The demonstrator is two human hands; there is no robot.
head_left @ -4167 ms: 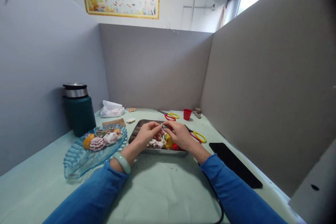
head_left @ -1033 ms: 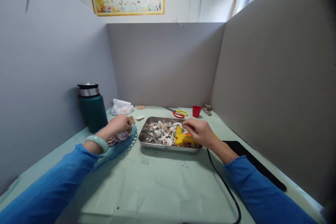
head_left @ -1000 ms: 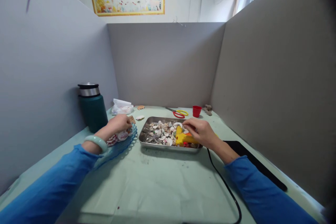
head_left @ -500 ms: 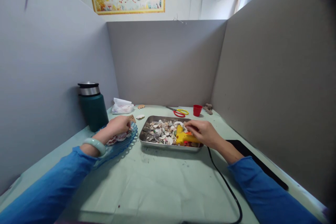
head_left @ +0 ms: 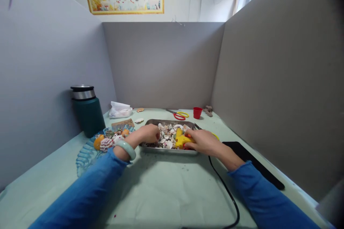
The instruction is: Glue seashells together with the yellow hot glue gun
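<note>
My left hand (head_left: 151, 134) reaches over the left part of a metal tray (head_left: 166, 151) of mixed seashells (head_left: 168, 134). Its fingers are curled down among the shells, their tips hidden. My right hand (head_left: 202, 142) is closed round the handle of a yellow glue gun (head_left: 179, 139), which lies over the tray's right part. A black cord (head_left: 224, 182) runs from beneath that hand toward the table's front. Just behind the right hand, a dark pointed tool (head_left: 197, 126) shows, partly hidden. Left of the tray, a blue fluted dish (head_left: 83, 155) holds orange and red-and-white pieces.
A dark green bottle (head_left: 88, 116) stands behind the dish. Farther back are a tissue pack (head_left: 120, 110), a single shell (head_left: 139, 121), scissors (head_left: 179, 115) and a red cup (head_left: 197, 113). A flat black object (head_left: 254, 164) lies at right. Grey partitions (head_left: 163, 64) enclose the table.
My left hand has moved right from the blue dish to the shell tray, uncovering the dish's contents. My right hand has closed round the glue gun's handle. The view has shifted slightly.
</note>
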